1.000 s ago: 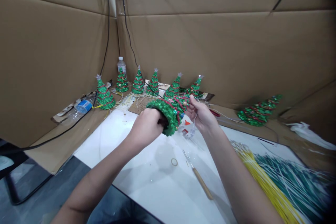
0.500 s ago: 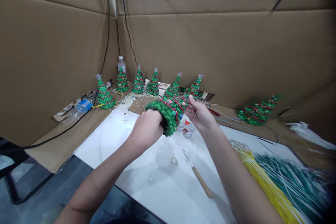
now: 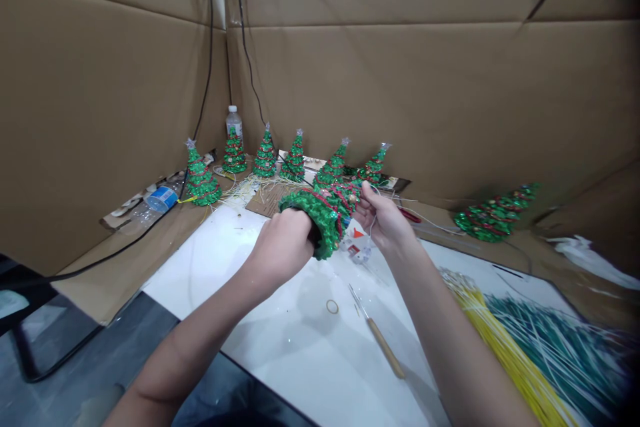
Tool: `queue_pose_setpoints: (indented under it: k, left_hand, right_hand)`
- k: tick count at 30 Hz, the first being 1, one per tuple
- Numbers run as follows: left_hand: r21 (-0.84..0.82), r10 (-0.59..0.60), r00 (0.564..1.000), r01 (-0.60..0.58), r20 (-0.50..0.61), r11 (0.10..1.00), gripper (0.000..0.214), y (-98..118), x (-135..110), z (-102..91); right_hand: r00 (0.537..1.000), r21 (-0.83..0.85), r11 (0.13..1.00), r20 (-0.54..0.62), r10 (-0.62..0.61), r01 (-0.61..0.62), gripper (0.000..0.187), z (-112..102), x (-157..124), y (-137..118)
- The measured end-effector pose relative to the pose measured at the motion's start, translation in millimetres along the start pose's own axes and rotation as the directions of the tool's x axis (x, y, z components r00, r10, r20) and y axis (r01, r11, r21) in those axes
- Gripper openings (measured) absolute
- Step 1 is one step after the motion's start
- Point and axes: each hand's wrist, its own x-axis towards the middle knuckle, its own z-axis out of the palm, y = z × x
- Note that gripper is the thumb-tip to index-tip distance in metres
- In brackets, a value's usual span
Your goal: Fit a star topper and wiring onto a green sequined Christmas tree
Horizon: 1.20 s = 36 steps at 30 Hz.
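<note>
A small green tinsel Christmas tree (image 3: 326,221) with red trim and beads lies tilted in the air, its hollow base facing me. My left hand (image 3: 286,245) is closed, with its fingers inside that base and hidden by it. At the narrow end, my right hand (image 3: 389,219) pinches with thumb and fingers at a thin white wire (image 3: 371,223), close against the tree. Just below sits a clear packet (image 3: 357,244) with red print. An awl (image 3: 385,347) with a wooden handle lies on the white table (image 3: 280,340), near a rubber band (image 3: 332,307).
Several finished-looking trees (image 3: 264,157) stand along the back cardboard wall (image 3: 375,80); another tree (image 3: 495,217) leans at right. Bundles of yellow wires (image 3: 505,340) and green wires (image 3: 550,340) lie front right. A plastic bottle (image 3: 161,200) lies left, near a black cable (image 3: 125,255).
The view has shifted very slightly. Both hands keep nearly the same place on the tree, and the wire at my right hand has barely moved.
</note>
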Motion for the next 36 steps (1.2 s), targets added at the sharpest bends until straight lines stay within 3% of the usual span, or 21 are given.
queue_pose_setpoints:
  k: [19,29,36]
  left_hand:
    - [0.035,-0.075,0.997,0.075,-0.011,0.997,0.021,3,-5,5.7]
    - [-0.106,0.096,0.995,-0.092,0.036,0.99,0.023,-7,-6,-8.6]
    - [-0.077,0.142,0.987,-0.137,0.07,0.988,0.027,-7,-8,-10.3]
  right_hand:
    - [1.0,-0.006,1.0,-0.018,-0.01,0.009,0.026,3,-3,3]
    - [0.999,0.02,1.0,-0.048,-0.004,0.005,0.032,4,-5,-5]
    - [0.999,0.016,1.0,-0.035,-0.007,0.008,0.031,3,-4,-5]
